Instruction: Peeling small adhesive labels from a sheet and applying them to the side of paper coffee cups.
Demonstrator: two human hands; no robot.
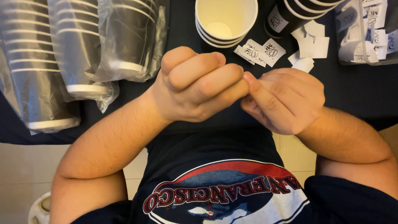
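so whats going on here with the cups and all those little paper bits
A person sits at a dark table with both hands raised close together. The left hand and right hand meet at the fingertips, pinching something too small to make out. Just beyond them stands a short stack of paper cups, white inside, with small printed stickers and white paper scraps scattered beside it. Sleeves of dark cups in plastic wrap lie to the left.
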